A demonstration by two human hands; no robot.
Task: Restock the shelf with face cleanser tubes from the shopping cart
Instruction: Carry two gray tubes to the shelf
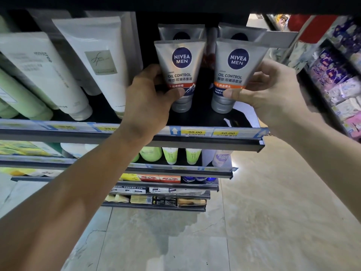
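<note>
While both tubes stand cap-down at the front of the shelf (205, 119), each hand pinches one low on its body: left hand (150, 98) closed on the red-band tube (180, 73), right hand (273, 90) closed on the orange-band tube (237, 75). Long axes run upright, leaning back slightly, w/ more tubes right behind (cart not in view). Matte silver plastic, flat crimped tops, round grey caps; probably just needs nudging back & letting go.

Left silver plastic tube (179, 75): "NIVEA MEN", "OIL CONTROL", red band.
Right silver plastic tube (235, 75): "NIVEA MEN", "OIL CONTROL", orange band.
Yellow shelf-edge price tags (195, 132): "30.00", twice.
</note>
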